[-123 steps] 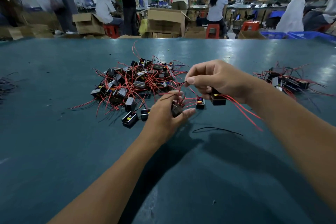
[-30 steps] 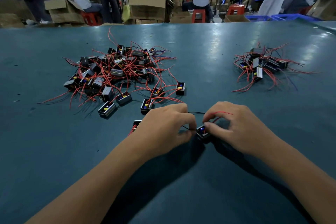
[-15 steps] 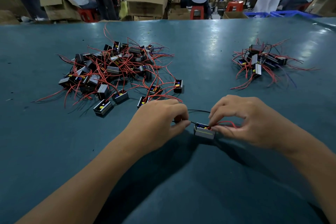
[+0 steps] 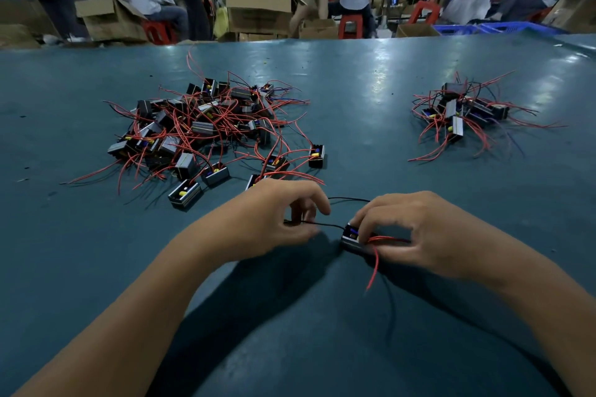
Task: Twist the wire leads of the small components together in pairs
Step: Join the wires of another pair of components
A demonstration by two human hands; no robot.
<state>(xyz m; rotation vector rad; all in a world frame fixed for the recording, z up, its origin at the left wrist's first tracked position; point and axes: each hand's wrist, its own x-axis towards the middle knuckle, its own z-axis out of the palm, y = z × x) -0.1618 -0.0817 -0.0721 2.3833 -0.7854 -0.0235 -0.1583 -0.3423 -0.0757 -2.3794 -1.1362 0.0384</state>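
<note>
We are working at a wide teal table (image 4: 354,348) whose matte, scuffed top is catching glare toward its far edge. Bare surface is lying open all round the component (image 4: 351,237) we are holding near the table's middle, toward the near side. Our right hand (image 4: 429,235) is curling over this small black box-shaped part, pinching it against the top, with its red leads (image 4: 375,263) trailing toward us. Our left hand (image 4: 274,219), just left of the component, is pinching a thin black lead (image 4: 325,225) between curled fingers; a second black lead (image 4: 350,199) is arching between both hands. Beyond and left of the component a big heap (image 4: 206,129) of the same boxy parts and tangled red wires is sitting; a smaller pile (image 4: 464,113) is lying beyond to the right, well apart. Behind the table's far edge, open cardboard boxes (image 4: 258,6) are standing; we cannot tell their contents.
</note>
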